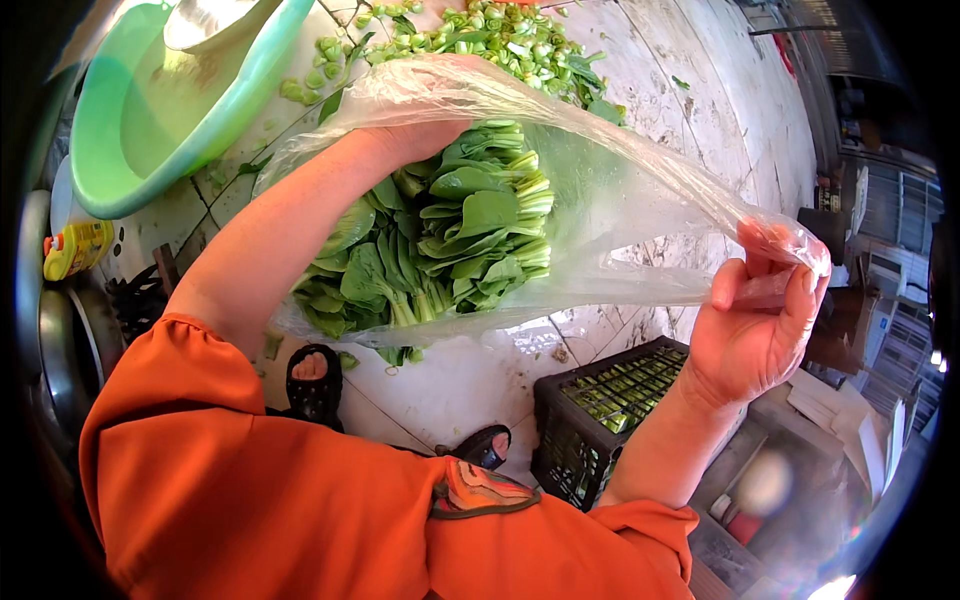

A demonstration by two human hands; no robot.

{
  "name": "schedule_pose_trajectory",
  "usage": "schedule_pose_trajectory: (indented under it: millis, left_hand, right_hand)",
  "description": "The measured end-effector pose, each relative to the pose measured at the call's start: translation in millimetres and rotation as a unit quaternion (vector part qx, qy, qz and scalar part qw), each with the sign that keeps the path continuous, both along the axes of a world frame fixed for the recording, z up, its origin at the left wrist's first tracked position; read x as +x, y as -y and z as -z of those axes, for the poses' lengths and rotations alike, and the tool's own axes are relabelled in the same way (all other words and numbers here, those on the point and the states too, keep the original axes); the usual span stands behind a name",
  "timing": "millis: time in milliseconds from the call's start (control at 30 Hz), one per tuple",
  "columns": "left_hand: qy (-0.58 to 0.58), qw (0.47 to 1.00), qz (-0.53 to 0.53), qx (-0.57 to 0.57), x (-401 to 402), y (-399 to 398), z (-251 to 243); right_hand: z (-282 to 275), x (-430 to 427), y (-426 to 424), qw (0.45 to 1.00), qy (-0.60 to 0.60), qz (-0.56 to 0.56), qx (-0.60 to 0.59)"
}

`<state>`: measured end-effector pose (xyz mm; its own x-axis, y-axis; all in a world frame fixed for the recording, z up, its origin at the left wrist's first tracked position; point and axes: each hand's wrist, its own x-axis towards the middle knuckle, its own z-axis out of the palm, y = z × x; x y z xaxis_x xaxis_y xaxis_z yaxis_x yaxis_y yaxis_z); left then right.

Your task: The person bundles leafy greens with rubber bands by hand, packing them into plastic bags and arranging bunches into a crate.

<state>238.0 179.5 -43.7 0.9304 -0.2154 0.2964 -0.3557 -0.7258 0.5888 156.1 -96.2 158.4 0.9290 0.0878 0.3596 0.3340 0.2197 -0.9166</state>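
A large clear plastic bag (600, 180) is stretched wide in front of me, with stacked leafy greens (472, 217) inside it, their pale stalks pointing right. My right hand (765, 307) pinches the bag's edge between fingers and thumb at the right. My left hand (420, 139) reaches into the bag above the greens; its fingers are hidden behind bunched plastic and leaves, so its hold cannot be made out. Some leaves show at the bag's lower edge, near the floor.
Cut stalk ends (517, 45) lie heaped on the tiled floor (720, 97) beyond the bag. A green basin (165, 142) stands upper left, a yellow bottle (77, 250) below it. A black plastic crate (574, 442) holding greens is at lower right, near my sandals (315, 382).
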Motion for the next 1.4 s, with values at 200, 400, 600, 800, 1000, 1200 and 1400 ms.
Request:
schedule_pose_trajectory:
  millis: [200,400,600,800,1000,1200,1400]
  left_hand:
    - [-0.090,0.989,0.009,0.117,4,-10,-53]
    - [-0.347,0.886,-0.055,-0.303,15,-13,-83]
    - [-0.389,0.919,0.033,0.063,-43,51,-60]
    - [-0.162,0.948,0.089,0.260,-113,64,-14]
    - [-0.171,0.945,0.070,0.270,-113,69,2]
    - [-0.078,0.981,0.100,0.145,-110,18,-21]
    - [-0.106,0.992,-0.005,0.063,-153,-69,-47]
  right_hand:
    - [-13,-39,14,0.997,0.006,0.065,-0.033]
    - [-21,-54,27,0.999,0.018,0.014,-0.045]
    - [-20,-64,35,0.994,-0.060,0.060,-0.074]
    - [-16,-76,34,0.991,-0.065,0.091,-0.078]
    - [32,-75,62,0.962,-0.193,0.179,-0.077]
    - [47,-88,99,0.958,-0.203,0.143,-0.147]
    - [44,-115,121,0.879,-0.123,0.229,-0.400]
